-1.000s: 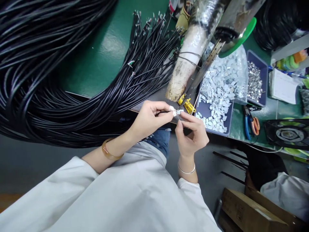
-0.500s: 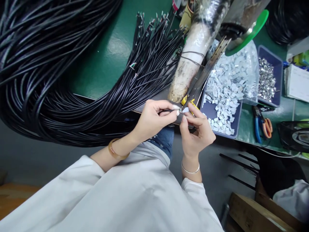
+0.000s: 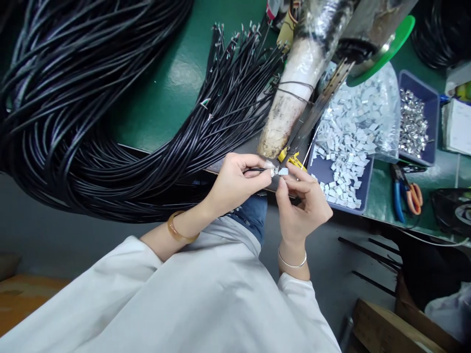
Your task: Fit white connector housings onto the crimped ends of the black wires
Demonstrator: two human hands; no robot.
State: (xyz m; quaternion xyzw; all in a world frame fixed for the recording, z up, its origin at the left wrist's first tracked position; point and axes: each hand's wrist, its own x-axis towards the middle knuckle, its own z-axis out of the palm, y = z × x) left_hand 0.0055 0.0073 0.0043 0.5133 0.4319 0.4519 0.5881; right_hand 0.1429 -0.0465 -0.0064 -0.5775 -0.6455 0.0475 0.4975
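Note:
My left hand (image 3: 239, 179) pinches a black cable (image 3: 253, 170) close to its end, thumb and forefinger pressed together. Just past those fingertips sits a small pale connector piece (image 3: 283, 171), in line with the cable's end; the thin wires between are too small to make out. My right hand (image 3: 303, 201) has curled fingers around the piece's far side, forefinger above and thumb below. The exact contact there is hard to see. Behind the fingers lies a yellow tool (image 3: 294, 161), partly covered. To the left, a thick bundle of black cables (image 3: 176, 147) spreads with stripped, coloured wire ends.
A blue-grey tray (image 3: 364, 196) of pale pieces stands right of my hands, a plastic bag over its back. Beyond is a tray (image 3: 434, 122) of metal parts. Pliers (image 3: 406, 193) lie near the edge. A wrapped white post (image 3: 285, 98) and green-rimmed lamp (image 3: 401, 46) rise ahead.
The view has shifted slightly, so the bench things appear a little further right. My right forefinger has drawn back a little from the pale piece, which shows more fully. My left hand keeps its pinch.

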